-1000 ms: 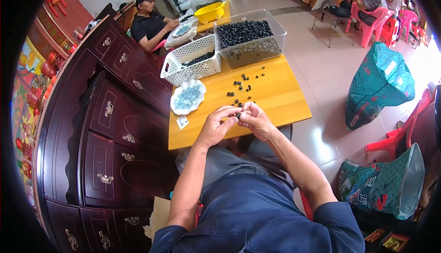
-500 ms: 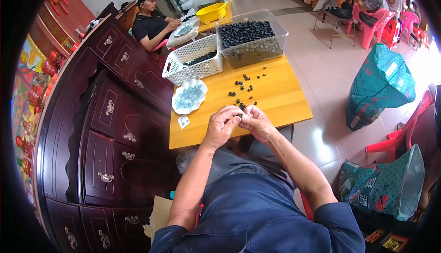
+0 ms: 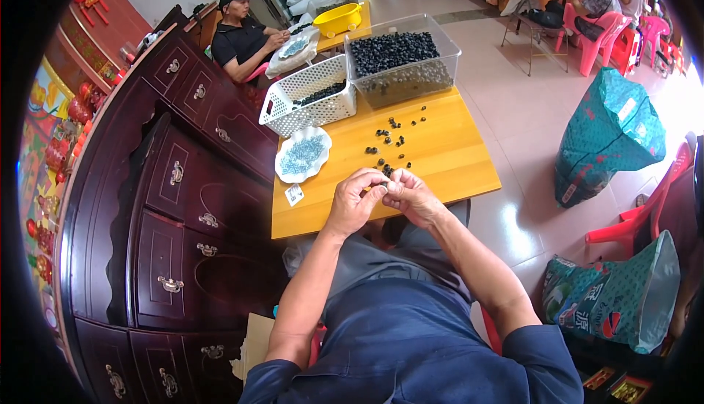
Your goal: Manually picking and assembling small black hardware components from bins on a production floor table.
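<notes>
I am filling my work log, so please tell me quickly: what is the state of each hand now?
Left hand: closed, pinching a small dark piece.
Right hand: closed, pinching at the same small dark piece.

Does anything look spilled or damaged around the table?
Small black pieces lie scattered loose on the wooden table, outside the clear bin; whether spilled or set out, I can't tell. The cardboard at lower left has a ragged, torn-looking edge.
</notes>
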Available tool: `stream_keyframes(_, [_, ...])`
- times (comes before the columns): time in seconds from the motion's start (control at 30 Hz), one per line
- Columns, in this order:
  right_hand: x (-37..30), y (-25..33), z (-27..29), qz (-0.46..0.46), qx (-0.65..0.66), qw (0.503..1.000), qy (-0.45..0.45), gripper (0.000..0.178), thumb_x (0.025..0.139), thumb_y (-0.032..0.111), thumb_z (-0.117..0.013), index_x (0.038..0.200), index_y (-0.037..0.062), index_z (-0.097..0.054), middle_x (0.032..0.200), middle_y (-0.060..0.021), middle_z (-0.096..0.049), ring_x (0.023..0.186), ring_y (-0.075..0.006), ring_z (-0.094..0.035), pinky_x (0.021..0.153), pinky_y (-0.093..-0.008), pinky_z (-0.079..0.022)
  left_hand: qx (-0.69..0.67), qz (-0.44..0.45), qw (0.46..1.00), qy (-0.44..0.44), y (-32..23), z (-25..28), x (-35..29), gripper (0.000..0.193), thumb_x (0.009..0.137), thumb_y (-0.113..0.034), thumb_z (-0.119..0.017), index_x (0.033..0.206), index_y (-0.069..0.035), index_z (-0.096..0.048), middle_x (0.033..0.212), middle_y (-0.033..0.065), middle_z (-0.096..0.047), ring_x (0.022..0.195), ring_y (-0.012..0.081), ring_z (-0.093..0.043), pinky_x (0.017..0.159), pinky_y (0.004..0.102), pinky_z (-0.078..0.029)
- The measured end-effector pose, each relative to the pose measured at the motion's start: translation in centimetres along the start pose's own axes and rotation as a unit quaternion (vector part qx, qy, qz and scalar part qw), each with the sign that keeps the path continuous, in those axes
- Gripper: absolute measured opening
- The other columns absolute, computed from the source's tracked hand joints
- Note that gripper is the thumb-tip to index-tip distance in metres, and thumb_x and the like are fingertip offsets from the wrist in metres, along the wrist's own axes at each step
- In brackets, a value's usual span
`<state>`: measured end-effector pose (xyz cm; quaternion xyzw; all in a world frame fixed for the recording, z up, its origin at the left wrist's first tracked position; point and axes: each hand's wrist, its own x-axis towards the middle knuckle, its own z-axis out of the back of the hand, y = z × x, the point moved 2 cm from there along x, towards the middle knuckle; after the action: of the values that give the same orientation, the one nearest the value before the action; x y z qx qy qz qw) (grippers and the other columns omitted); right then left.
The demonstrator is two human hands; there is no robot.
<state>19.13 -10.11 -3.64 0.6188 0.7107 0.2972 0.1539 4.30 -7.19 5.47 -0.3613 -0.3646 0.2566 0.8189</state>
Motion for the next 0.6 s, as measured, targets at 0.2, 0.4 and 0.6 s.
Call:
stream_keyframes(0.2, [0.1, -0.3, 0.8, -0.041, 0.008, 0.999, -0.016, 0.013, 0.092, 0.016, -0.071, 0.093, 0.0153, -0.058, 0.092, 0.0025, -0.067, 0.083, -0.0104, -0.066, 0.08, -0.027, -0.054, 0.008, 0.044, 0.999, -0.005, 0.3, -0.1, 0.0, 0.009, 0.09, -0.007, -0.068, 0.095, 0.001, -0.07, 0.091, 0.0063, -0.068, 0.085, 0.0144, -0.063, 0.075, 0.0265, -0.049])
stream_keyframes(0.4, [0.4, -0.4, 0.7, -0.067, 0.009, 0.996, -0.063, 0.01, 0.094, 0.017, -0.069, 0.094, 0.0148, -0.059, 0.092, 0.0008, -0.068, 0.082, -0.0111, -0.067, 0.078, -0.0268, -0.054, -0.037, 0.098, 0.994, -0.007, 2.5, -0.2, 0.0, 0.016, 0.095, -0.013, -0.064, 0.107, -0.002, -0.066, 0.091, 0.0035, -0.068, 0.079, 0.0114, -0.065, 0.071, 0.0248, -0.051])
stream_keyframes(0.6, [0.5, -1.8, 1.4, -0.087, -0.069, 0.988, -0.105, 0.008, 0.095, 0.018, -0.068, 0.095, 0.0141, -0.06, 0.096, -0.003, -0.072, 0.08, -0.0093, -0.067, 0.075, -0.0245, -0.055, -0.246, 0.288, 0.922, -0.079, 8.9, 2.5, 0.3, 0.018, 0.096, -0.012, -0.061, 0.112, -0.004, -0.061, 0.091, 0.0049, -0.069, 0.074, 0.0106, -0.065, 0.069, 0.0256, -0.056])
